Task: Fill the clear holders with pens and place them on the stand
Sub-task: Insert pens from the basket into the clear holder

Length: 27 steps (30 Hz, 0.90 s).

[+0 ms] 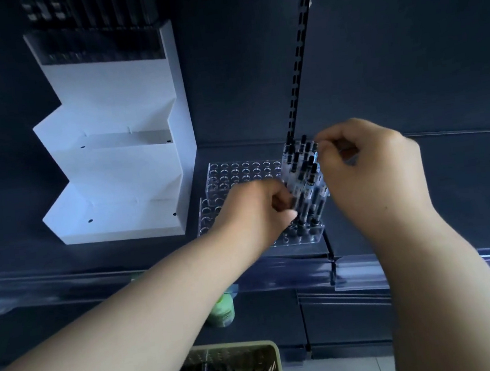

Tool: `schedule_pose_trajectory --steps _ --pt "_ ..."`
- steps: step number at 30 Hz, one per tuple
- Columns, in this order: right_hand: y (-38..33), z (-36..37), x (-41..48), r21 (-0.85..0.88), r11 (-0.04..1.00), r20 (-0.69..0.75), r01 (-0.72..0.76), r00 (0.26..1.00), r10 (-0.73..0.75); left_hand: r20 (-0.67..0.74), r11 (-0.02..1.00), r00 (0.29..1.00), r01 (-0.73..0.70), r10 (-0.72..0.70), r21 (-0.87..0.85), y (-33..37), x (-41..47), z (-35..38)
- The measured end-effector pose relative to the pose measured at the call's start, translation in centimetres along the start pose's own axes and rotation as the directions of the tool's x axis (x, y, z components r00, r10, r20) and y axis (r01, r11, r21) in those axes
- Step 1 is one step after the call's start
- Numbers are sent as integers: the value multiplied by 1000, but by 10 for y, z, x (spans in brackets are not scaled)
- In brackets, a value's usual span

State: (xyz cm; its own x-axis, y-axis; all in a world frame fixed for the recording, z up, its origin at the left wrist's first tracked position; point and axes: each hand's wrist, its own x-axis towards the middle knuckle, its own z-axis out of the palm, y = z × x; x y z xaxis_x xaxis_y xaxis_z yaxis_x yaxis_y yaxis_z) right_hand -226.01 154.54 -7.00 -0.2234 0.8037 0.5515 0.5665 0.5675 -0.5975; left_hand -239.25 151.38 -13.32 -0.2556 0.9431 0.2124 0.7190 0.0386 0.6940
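Your hands meet over the right end of the shelf (263, 144), and going left to right explains the layout. Furthest left stands the white stepped stand (115, 168), its lower tiers bare and only its top tier carrying a dark row of pens, so the steps are waiting for filled holders. Next to it lies the rear clear holder (236, 174), its rows of holes still open, with the front clear holder (300, 237) just before it, close enough that you can load both without shifting your stance. Your left hand (258, 211) is curled nearly closed against the lower barrels of the pen cluster (304, 185); it seems to steady them, though whether it truly grips one I cannot tell. Your right hand (368, 166) is pinched at the pen tops, fingertips (323, 147) drawn together, apparently guiding a pen down into its hole, though the pen itself is hidden. The pens lean slightly, which is probably why both hands attend them. Below, between your arms, the slotted basket (256, 362) keeps spare pens within reach.
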Motion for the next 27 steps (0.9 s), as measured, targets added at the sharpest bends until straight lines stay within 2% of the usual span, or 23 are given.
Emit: schedule_pose_trajectory --steps 3,9,21,27 --pt "1 -2 0 12 1000 -2 -22 1000 22 4 999 999 49 -49 -9 -4 -2 5" --pt "0 -1 -2 28 999 25 -32 999 31 5 999 999 39 -40 27 -3 -1 9" --pt "-1 3 -3 57 997 45 -51 998 48 -78 996 996 39 -46 -82 -10 -13 17" --pt "0 2 -3 48 998 41 -49 998 47 -53 991 996 69 -76 -111 -13 -13 15"
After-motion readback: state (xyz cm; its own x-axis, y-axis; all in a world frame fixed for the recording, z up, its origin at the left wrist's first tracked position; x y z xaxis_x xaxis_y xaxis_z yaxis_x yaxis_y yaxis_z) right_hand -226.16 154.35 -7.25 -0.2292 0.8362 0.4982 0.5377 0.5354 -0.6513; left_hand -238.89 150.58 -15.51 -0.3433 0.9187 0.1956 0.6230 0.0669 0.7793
